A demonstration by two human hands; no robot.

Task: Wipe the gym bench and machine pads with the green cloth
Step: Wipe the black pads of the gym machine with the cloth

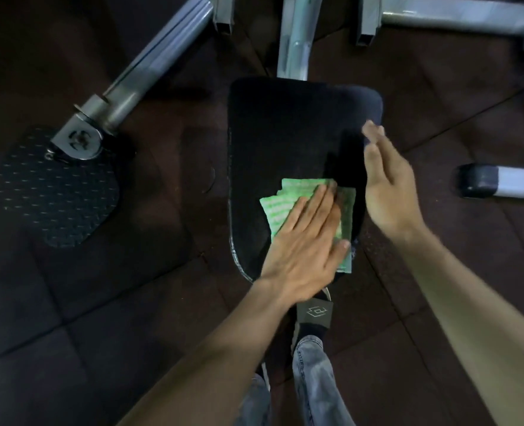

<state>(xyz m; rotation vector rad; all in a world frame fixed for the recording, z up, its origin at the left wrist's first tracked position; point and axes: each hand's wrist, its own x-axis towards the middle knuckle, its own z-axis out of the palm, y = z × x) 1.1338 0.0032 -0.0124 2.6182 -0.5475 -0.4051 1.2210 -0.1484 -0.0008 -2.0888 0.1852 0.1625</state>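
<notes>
My left hand [303,241] presses the green cloth [280,207] flat on the black pad [285,133], fingers together. My right hand [387,186] hovers open beside the pad's right edge, fingers straight.

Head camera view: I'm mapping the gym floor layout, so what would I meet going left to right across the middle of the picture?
Textured footplate → green cloth under the flat left hand on the black seat pad → open right hand → capped frame foot.

Left hand [305,241] flat on green cloth [280,204] atop black seat pad [285,133], right hand [387,182] open above pad edge
</notes>
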